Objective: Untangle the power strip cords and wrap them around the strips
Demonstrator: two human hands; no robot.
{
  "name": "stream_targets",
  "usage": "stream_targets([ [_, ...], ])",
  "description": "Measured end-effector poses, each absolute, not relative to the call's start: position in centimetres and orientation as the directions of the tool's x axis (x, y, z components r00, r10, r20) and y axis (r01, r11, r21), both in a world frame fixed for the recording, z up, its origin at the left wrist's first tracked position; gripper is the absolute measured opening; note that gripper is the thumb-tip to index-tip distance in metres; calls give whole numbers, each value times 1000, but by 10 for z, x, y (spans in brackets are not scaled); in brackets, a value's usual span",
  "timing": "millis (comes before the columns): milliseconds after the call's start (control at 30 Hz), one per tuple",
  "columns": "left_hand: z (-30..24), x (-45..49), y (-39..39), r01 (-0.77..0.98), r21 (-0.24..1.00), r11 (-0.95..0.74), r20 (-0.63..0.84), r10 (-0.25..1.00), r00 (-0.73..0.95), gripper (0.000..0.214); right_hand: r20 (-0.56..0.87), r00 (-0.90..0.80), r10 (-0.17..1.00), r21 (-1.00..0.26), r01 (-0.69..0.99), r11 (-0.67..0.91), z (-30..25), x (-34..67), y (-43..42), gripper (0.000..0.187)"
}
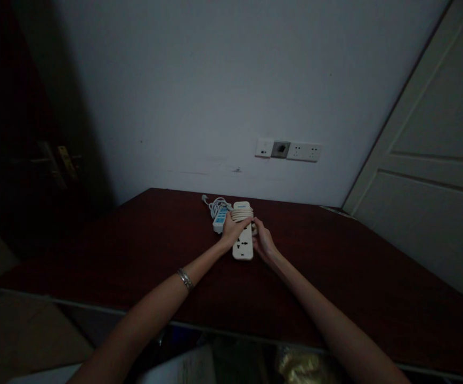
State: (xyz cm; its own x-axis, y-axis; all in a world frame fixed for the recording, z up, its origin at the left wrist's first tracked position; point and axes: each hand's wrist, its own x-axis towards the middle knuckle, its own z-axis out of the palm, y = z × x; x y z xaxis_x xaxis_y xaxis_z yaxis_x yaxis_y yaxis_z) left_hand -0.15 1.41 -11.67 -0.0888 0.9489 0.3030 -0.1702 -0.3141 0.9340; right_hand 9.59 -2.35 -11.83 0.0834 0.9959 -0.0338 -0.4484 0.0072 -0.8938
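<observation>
A white power strip (243, 250) is held above the dark red table, its cord (241, 214) wound several times around its upper part. My left hand (233, 230) grips the strip from the left, with the thumb laid across its face just below the coils. On the right edge, my right hand (264, 240) is closed, fingers pinched at what looks like the cord's end or plug, partly hidden by the fingers. Behind my left hand lies a second power strip (220, 217) with blue sockets and a bundled grey-white cord (218, 205).
The dark red table (155, 240) reaches back to a pale wall holding a row of wall sockets (303, 152). A white panelled door (435, 138) stands at the right, a dark door with a handle (65, 160) at the left. Shelved items, one gold-coloured (303, 365), show under the front edge.
</observation>
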Motion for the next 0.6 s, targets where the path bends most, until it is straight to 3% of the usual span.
stream_targets([
  [600,-111,-2,8,-221,914,-340,333,940,-71,59,38,71,997,-846,-528,70,-118,93,-26,23],
])
